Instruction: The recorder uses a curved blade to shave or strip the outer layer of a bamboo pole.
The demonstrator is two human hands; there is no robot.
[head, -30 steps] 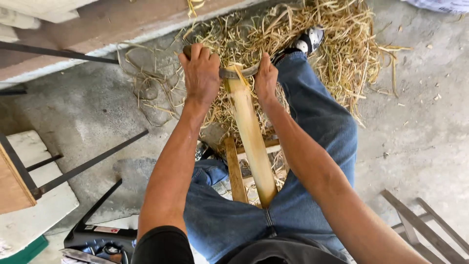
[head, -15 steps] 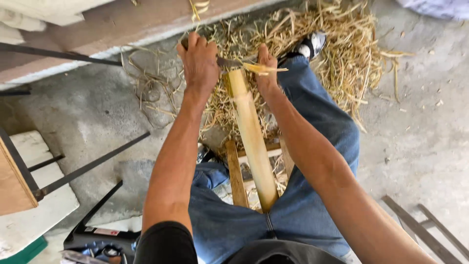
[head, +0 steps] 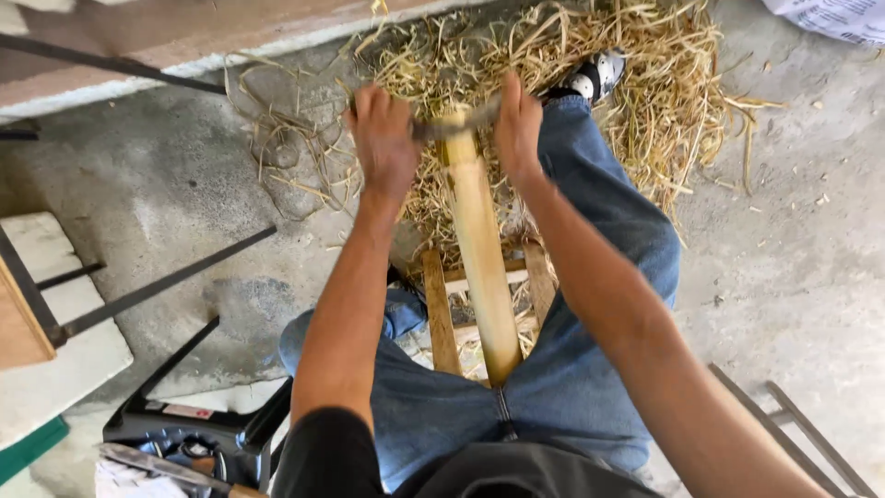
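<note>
Both bare arms stretched out forward, nearly parallel, elbows pretty much straight. Left hand (head: 385, 138) is a tight fist, knuckles up, wrist flat. Right hand (head: 518, 127) is curled shut too, just across from it at the same height, thumb side turned inward.

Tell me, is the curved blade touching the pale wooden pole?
Touching. The head view shows the blade, held by the left hand and right hand, lying across the pole at its far end, no gap visible.

Pale yellow pole (head: 479, 249), blue jeans (head: 590, 369), straw-coloured shavings (head: 645, 83).
</note>
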